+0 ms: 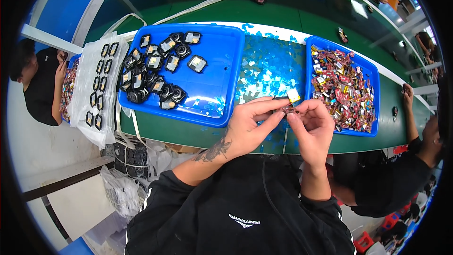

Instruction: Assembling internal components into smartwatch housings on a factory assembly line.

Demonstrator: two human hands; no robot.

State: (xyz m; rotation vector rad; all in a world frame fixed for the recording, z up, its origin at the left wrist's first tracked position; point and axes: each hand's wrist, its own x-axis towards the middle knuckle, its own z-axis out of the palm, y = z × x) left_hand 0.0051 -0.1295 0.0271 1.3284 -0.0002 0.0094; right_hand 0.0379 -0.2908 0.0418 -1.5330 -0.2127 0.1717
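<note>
- Red in colour, a small circuit board is held just right of the frame's centre, over the near part of the green table.
- By the left hand, one side of the board is pinched, thumb and index finger being closed on it.
- By the right hand, the other side is gripped between thumb and fingertips, with the remaining fingers curled inward.
- A white-and-yellow piece is seen just above the fingertips; whether it is joined to the board cannot be told.
- Left of centre, black housings are piled mostly along the left side of a blue tray.
- Right of centre, a second blue tray is heaped with mixed red boards.
- Between the trays, the table is strewn with shiny blue scraps.
- At the left, black frames are laid in rows on a white sheet.
</note>
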